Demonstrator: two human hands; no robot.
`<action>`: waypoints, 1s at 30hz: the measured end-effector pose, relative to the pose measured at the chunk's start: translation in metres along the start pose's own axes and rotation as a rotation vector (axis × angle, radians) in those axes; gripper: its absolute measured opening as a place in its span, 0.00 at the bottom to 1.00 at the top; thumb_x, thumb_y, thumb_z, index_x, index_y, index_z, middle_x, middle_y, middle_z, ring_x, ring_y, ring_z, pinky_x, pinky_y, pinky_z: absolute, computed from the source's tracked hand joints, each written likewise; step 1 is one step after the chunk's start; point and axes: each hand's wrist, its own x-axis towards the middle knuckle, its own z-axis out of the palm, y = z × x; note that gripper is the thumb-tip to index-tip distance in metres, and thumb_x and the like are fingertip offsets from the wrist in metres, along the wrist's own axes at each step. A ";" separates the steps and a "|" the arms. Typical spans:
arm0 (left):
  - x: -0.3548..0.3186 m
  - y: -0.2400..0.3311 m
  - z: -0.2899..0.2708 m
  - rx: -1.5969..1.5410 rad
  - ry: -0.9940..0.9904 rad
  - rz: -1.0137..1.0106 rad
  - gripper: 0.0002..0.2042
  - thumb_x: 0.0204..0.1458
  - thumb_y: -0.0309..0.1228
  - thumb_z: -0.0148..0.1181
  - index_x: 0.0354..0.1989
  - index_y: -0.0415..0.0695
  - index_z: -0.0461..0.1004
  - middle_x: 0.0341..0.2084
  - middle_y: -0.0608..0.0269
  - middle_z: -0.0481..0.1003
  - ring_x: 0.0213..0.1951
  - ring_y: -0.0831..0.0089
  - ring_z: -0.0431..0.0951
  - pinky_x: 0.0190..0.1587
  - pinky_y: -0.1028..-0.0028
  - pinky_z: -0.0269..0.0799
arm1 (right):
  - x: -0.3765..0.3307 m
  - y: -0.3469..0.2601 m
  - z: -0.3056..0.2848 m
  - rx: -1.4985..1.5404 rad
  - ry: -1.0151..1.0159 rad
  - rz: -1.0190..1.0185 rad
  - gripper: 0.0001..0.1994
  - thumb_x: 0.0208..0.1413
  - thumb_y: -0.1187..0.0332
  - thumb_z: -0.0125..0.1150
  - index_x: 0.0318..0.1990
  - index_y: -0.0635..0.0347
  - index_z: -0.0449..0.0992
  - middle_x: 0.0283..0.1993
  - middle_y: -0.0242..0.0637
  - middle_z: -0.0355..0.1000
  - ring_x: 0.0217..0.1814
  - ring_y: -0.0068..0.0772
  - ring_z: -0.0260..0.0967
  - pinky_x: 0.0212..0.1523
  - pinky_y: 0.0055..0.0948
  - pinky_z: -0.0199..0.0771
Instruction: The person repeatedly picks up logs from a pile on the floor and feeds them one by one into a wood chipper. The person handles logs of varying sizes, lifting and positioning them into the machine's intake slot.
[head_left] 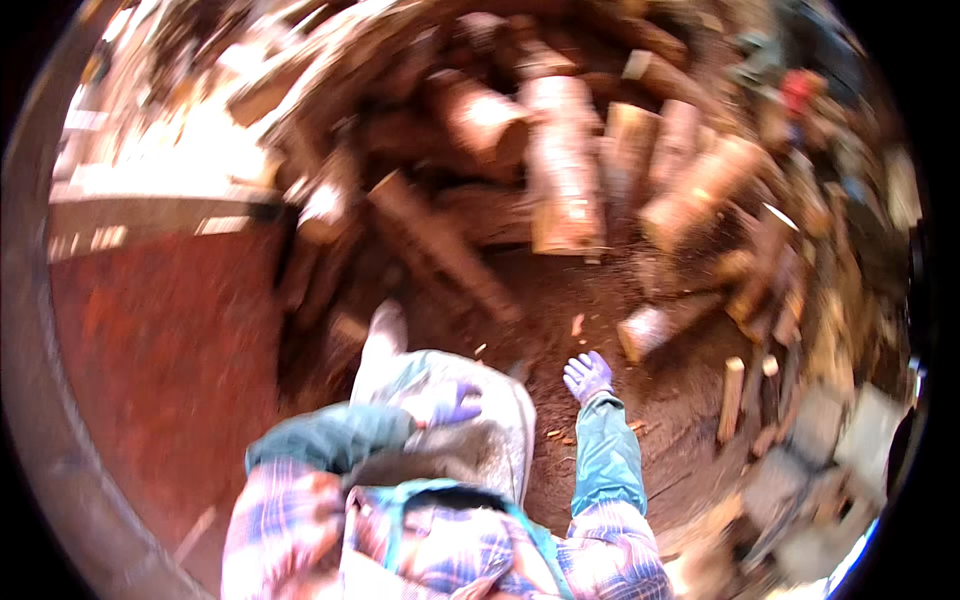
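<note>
Purple gloves (588, 376), teal oversleeves (607, 455), pink-and-blue plaid shirt (618, 555), teal strap (543, 543)

a rust-red panel (165, 340) that filled the left side, brown dirt ground (548, 335) that spread mid-view, pale grey blocks (818, 425) that sat lower right, a blurred red object (800, 92) that showed upper right

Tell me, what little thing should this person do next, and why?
Perhaps stretch the right grip forward and a bit to the right, toward the short log with the pale cut end. That purple-gloved grip looks open and empty, and this log looks like the closest one to it in the picture.
</note>
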 end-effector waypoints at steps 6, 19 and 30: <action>-0.021 -0.078 -0.179 0.130 0.326 -0.063 0.25 0.55 0.47 0.61 0.53 0.39 0.73 0.47 0.49 0.77 0.51 0.55 0.76 0.57 0.66 0.70 | 0.004 0.120 0.122 -0.218 -0.238 0.211 0.25 0.62 0.47 0.55 0.60 0.49 0.67 0.60 0.41 0.70 0.58 0.46 0.69 0.57 0.49 0.71; 0.098 -0.337 -0.465 -0.953 0.667 -0.166 0.42 0.54 0.45 0.63 0.71 0.35 0.48 0.59 0.49 0.70 0.62 0.62 0.68 0.65 0.68 0.63 | 0.148 0.199 0.609 -0.228 -0.725 -0.034 0.44 0.52 0.52 0.71 0.69 0.65 0.54 0.64 0.45 0.65 0.63 0.39 0.67 0.62 0.36 0.68; 0.036 -0.223 -0.423 -1.256 0.619 -0.082 0.31 0.55 0.42 0.66 0.63 0.40 0.64 0.51 0.57 0.75 0.50 0.65 0.77 0.53 0.64 0.75 | 0.036 0.190 0.564 -0.226 -0.703 -0.047 0.42 0.49 0.53 0.74 0.65 0.65 0.58 0.58 0.41 0.69 0.57 0.34 0.70 0.58 0.35 0.71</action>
